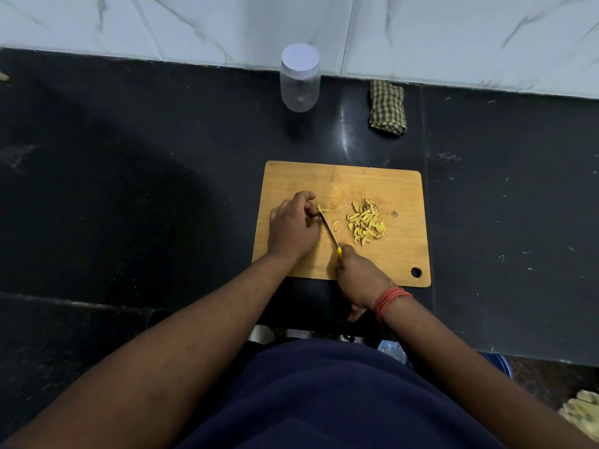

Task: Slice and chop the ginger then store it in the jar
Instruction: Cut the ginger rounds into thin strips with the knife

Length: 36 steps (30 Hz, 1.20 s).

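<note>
Black counter (162,189); right hand (359,280) round knife (330,234).

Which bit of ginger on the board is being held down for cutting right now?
The small ginger piece at the left hand's fingertips, against the knife blade. The two loose slices and the chopped pile lie untouched to its right.

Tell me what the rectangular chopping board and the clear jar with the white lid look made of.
Rectangular chopping board: likely wood or bamboo, matte tan with visible grain. Clear jar with the white lid: see-through, probably plastic, possibly glass; the lid looks like smooth plastic.
</note>
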Tool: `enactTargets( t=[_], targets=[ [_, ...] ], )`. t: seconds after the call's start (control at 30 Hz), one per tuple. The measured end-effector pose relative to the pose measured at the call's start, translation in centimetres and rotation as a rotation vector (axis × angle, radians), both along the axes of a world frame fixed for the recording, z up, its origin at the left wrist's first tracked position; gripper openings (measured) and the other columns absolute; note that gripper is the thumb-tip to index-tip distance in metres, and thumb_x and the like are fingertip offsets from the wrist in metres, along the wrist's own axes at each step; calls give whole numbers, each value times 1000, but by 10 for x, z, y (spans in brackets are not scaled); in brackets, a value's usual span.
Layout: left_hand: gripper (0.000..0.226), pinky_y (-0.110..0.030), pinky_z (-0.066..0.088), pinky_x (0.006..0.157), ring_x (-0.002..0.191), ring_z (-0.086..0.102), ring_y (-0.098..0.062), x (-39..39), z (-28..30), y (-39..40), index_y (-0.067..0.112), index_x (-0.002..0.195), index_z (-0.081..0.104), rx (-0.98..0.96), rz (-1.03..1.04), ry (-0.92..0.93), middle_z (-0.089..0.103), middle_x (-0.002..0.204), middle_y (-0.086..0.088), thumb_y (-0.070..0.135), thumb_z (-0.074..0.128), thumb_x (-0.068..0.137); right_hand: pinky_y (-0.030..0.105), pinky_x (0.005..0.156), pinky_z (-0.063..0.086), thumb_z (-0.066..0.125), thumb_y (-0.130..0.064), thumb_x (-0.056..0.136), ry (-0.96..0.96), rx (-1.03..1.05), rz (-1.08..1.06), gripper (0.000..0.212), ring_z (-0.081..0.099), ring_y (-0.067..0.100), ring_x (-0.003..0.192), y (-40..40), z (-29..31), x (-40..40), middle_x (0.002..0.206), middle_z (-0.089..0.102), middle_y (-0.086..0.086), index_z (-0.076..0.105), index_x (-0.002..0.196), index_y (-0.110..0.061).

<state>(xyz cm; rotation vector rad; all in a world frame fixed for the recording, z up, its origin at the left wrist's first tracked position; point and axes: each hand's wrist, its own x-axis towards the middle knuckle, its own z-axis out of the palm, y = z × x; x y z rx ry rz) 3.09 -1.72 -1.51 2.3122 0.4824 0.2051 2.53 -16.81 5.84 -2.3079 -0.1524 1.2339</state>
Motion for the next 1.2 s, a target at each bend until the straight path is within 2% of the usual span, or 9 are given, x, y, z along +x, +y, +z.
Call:
enactTargets(
  t=[0.3,0.43,0.57,0.8,0.9,0.97,1.07,1.13,1.2],
  targets=[
    [44,-34,31,98,98,51,-10,4,3,-4,24,126,53,10,31,44,56,91,13,16,66,85,42,38,54,28,-11,100,-57,48,33,48,59,30,45,0,7,1,80,43,6,23,148,-19],
    [44,-37,32,100,97,49,-10,5,4,-4,25,127,52,29,26,64,55,91,13,16,65,86,35,31,49,27,-13,101,-62,40,37,40,55,27,42,0,8,4,77,42,7,29,141,-13],
    [46,-38,33,102,98,48,-10,5,4,-5,25,130,50,46,19,81,53,92,13,17,65,87,31,28,45,28,-14,102,-64,33,32,30,54,29,46,4,7,7,78,44,10,36,131,-10],
    [48,-38,31,103,104,49,-12,4,6,-6,25,132,49,57,18,90,51,98,14,14,63,86,34,31,47,29,-11,101,-27,10,43,36,56,33,59,3,-2,6,91,46,13,32,135,-18],
    [48,-37,30,103,107,49,-13,3,7,-7,25,132,49,75,15,87,50,99,16,14,62,87,35,46,47,30,-5,99,-72,-19,112,36,51,29,68,-6,-6,0,102,53,20,31,135,-10],
    [49,-38,29,104,109,49,-13,3,7,-7,26,133,48,83,12,90,49,100,16,14,62,88,33,49,40,32,-1,98,-100,-35,135,40,49,26,73,-12,-12,-3,96,53,16,30,138,-6],
    [49,-38,29,105,110,48,-12,3,8,-8,27,133,48,85,8,99,49,102,16,16,63,88,29,60,39,33,-1,97,-112,-54,148,44,56,32,83,-20,-16,-8,101,59,20,28,141,-4],
    [48,-38,29,105,110,48,-13,2,8,-8,27,133,47,91,3,94,50,103,15,17,62,89,27,69,35,34,-4,99,-126,-78,177,39,60,35,98,-29,-18,-12,112,61,24,32,138,-3],
    [47,-37,29,105,111,47,-13,1,7,-7,26,133,47,110,-13,88,51,106,13,18,61,90,26,69,33,35,-9,101,-139,-76,185,32,60,35,98,-36,-15,-15,110,62,22,36,133,-3]
  ],
)
